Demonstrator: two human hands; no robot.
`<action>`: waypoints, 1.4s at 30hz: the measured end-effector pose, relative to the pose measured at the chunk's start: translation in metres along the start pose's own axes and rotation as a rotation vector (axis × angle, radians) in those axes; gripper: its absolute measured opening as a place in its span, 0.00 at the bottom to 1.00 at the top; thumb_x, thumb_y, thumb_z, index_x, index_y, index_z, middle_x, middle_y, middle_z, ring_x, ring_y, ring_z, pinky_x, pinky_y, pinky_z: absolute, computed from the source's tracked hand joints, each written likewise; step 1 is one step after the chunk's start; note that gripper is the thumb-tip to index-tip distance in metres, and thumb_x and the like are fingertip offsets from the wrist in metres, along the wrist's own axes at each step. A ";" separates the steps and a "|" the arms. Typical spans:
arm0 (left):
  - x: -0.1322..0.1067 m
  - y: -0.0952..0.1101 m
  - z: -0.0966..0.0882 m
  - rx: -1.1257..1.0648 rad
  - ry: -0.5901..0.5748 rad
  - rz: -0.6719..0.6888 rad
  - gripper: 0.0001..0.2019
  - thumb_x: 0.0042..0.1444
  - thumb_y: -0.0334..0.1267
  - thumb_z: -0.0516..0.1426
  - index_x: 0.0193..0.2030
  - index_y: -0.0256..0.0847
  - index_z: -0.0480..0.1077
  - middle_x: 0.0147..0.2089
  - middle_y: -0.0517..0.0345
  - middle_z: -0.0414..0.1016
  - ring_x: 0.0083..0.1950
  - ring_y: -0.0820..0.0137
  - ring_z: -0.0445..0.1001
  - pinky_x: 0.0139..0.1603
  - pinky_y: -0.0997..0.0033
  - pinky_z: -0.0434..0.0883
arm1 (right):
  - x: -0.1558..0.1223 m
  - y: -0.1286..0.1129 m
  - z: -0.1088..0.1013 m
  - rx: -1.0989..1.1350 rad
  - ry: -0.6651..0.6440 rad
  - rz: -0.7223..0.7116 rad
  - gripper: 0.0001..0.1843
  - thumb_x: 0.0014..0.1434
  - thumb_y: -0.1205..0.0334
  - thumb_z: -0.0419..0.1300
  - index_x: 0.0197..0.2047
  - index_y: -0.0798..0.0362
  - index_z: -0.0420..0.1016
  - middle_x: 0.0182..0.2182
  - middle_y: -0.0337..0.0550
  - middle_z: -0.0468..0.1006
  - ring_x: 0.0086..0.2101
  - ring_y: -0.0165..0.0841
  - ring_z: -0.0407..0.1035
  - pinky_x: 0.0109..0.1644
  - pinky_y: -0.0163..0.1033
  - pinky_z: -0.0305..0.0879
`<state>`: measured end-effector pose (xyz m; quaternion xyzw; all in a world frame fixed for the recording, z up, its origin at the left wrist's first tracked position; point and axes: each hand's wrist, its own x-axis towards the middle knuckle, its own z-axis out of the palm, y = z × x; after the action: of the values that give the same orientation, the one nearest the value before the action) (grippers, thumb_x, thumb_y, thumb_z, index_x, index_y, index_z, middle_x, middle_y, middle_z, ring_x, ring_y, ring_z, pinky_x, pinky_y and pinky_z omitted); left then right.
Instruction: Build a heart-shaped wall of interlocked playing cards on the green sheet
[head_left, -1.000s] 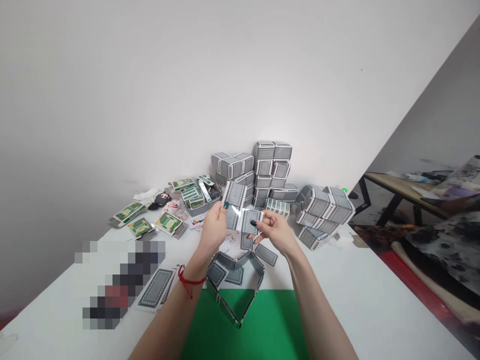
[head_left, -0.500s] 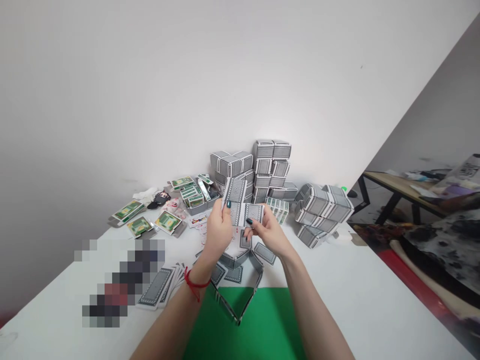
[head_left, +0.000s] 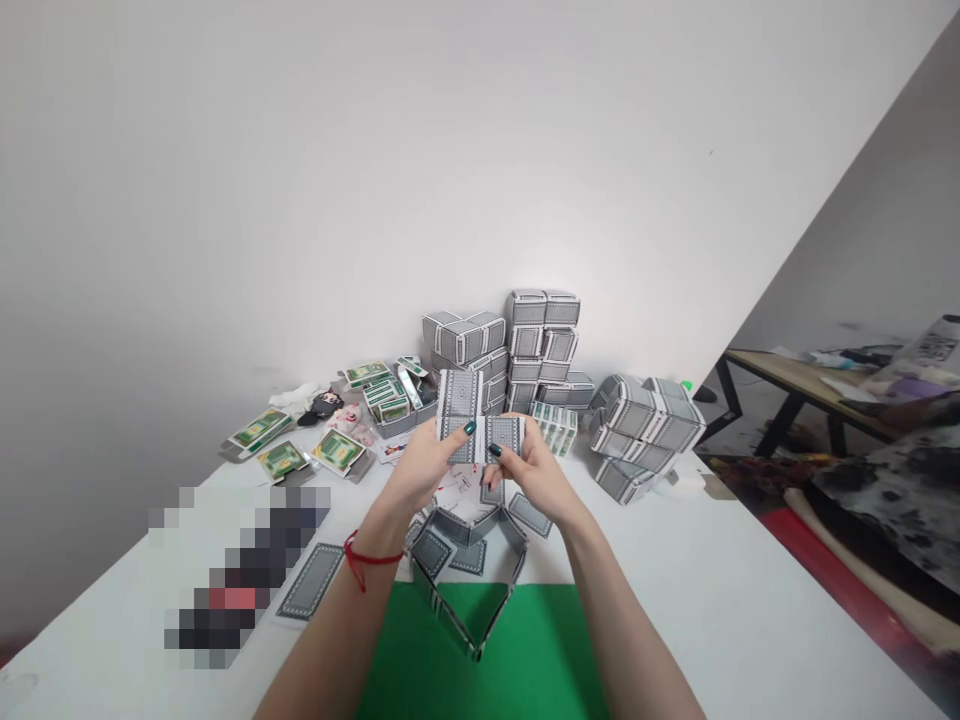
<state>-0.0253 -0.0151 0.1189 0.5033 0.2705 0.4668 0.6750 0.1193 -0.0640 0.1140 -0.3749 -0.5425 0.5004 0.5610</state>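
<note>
Nearest of all, below both grips, a green mat (head_left: 487, 670) lies on the white table (head_left: 645, 610), and a heart-shaped frame (head_left: 454, 526) of grey card strips rests partly on it, its point toward the person. Loose grey-backed cards (head_left: 469, 557) lie inside and around the frame, one more card (head_left: 311, 582) lies well to the left of the grips, and a red cord (head_left: 375, 558) circles the left wrist. Above the frame, the left grip (head_left: 420, 465) pinches a tall grey card piece (head_left: 460, 395), thumb flat on its front, and the right grip (head_left: 538, 470) pinches a shorter grey card piece (head_left: 504, 438) just beside it; the two pieces meet edge to edge between the hands, though whether they are joined I cannot tell. Just beyond the right grip stands a block of small green-and-white boxes (head_left: 555, 428); left of the left grip lie opened green packs (head_left: 339, 452) and a grey tray (head_left: 409, 425) of boxes. Farther back, a low card-block stack (head_left: 469, 337) and a taller card-block stack (head_left: 544, 340) rise behind the grips, and a card-block cluster (head_left: 651, 420) sits to their right, with the pale wall (head_left: 480, 150) behind
</note>
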 end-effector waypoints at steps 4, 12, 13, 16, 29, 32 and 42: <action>0.000 0.006 -0.006 -0.042 0.025 -0.041 0.14 0.41 0.37 0.64 0.36 0.34 0.72 0.33 0.52 0.78 0.35 0.65 0.75 0.37 0.66 0.71 | -0.001 -0.005 -0.010 -0.051 -0.016 0.085 0.22 0.56 0.45 0.52 0.47 0.46 0.52 0.34 0.37 0.69 0.24 0.31 0.72 0.23 0.38 0.69; 0.004 0.010 -0.014 -0.156 0.284 -0.068 0.08 0.40 0.31 0.61 0.31 0.35 0.71 0.28 0.58 0.75 0.29 0.72 0.73 0.32 0.72 0.70 | 0.019 0.074 -0.055 -0.994 0.175 0.263 0.19 0.49 0.59 0.62 0.45 0.53 0.68 0.40 0.48 0.73 0.43 0.40 0.68 0.47 0.43 0.61; 0.004 0.010 -0.014 -0.169 0.295 -0.073 0.07 0.40 0.30 0.60 0.30 0.35 0.71 0.27 0.58 0.75 0.29 0.72 0.72 0.33 0.72 0.71 | 0.020 0.085 -0.056 -1.069 0.135 0.299 0.25 0.46 0.60 0.64 0.48 0.54 0.67 0.44 0.50 0.72 0.46 0.43 0.65 0.49 0.44 0.59; 0.004 0.011 -0.013 -0.180 0.307 -0.087 0.05 0.41 0.29 0.58 0.29 0.36 0.70 0.29 0.59 0.75 0.30 0.71 0.73 0.35 0.68 0.72 | 0.020 0.108 -0.057 -1.205 0.079 0.362 0.38 0.39 0.58 0.68 0.54 0.55 0.65 0.50 0.55 0.67 0.51 0.49 0.59 0.49 0.44 0.57; 0.007 0.006 -0.016 -0.204 0.281 -0.058 0.15 0.42 0.25 0.59 0.40 0.37 0.71 0.36 0.54 0.78 0.36 0.68 0.76 0.38 0.68 0.74 | 0.020 0.096 -0.075 -1.032 0.211 0.332 0.09 0.35 0.68 0.66 0.22 0.54 0.68 0.21 0.36 0.71 0.26 0.31 0.65 0.29 0.32 0.56; 0.009 0.008 -0.016 -0.292 0.336 -0.048 0.13 0.44 0.23 0.58 0.39 0.35 0.71 0.34 0.54 0.78 0.34 0.70 0.76 0.36 0.71 0.74 | 0.018 0.078 -0.075 -0.952 0.214 0.278 0.07 0.39 0.66 0.63 0.18 0.54 0.67 0.19 0.36 0.71 0.25 0.30 0.66 0.28 0.32 0.57; 0.012 0.014 -0.020 -0.616 0.528 -0.159 0.07 0.51 0.20 0.54 0.30 0.34 0.70 0.28 0.58 0.77 0.31 0.76 0.75 0.37 0.78 0.76 | -0.009 -0.019 -0.024 -0.107 0.179 0.009 0.19 0.46 0.48 0.64 0.30 0.51 0.62 0.19 0.36 0.74 0.24 0.35 0.75 0.29 0.39 0.72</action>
<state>-0.0420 0.0050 0.1259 0.1183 0.3198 0.5855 0.7355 0.1472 -0.0743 0.1271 -0.4502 -0.5144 0.4378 0.5840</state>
